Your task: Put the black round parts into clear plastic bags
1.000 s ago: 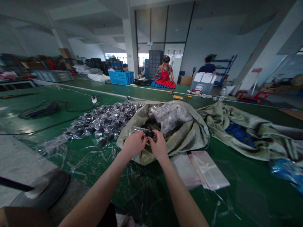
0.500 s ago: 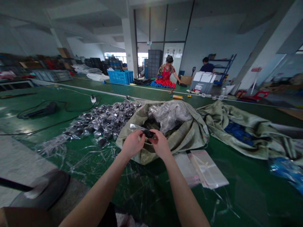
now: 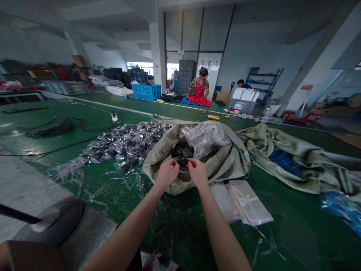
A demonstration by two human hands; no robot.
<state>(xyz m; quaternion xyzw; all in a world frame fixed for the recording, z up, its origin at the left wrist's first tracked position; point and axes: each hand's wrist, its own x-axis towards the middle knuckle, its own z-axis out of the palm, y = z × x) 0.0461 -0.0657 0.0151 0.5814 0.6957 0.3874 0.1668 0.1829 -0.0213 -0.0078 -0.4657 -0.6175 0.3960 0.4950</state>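
Observation:
My left hand (image 3: pixel 167 174) and my right hand (image 3: pixel 197 171) are closed together on a small black part (image 3: pixel 182 162), pinching it from both sides just above the mouth of an open woven sack (image 3: pixel 225 162). The sack holds more black parts (image 3: pixel 180 150) and a bunched clear plastic liner (image 3: pixel 204 137). A heap of black parts sealed in clear bags (image 3: pixel 124 145) lies on the green table (image 3: pixel 296 226) to the left. A stack of flat empty clear bags (image 3: pixel 246 203) lies to the right of my right forearm.
A second crumpled sack with blue items (image 3: pixel 284 160) lies at the right. Loose plastic scraps (image 3: pixel 113 188) litter the table. A dark round object (image 3: pixel 53 222) sits at the near left. Cables and a power strip (image 3: pixel 114 117) lie further left. Two people (image 3: pixel 201 84) work far behind near red parts.
The clear bag seen at my left hand earlier is no longer visible. Both hands have moved slightly lower and to the right, still pinching the black part together.

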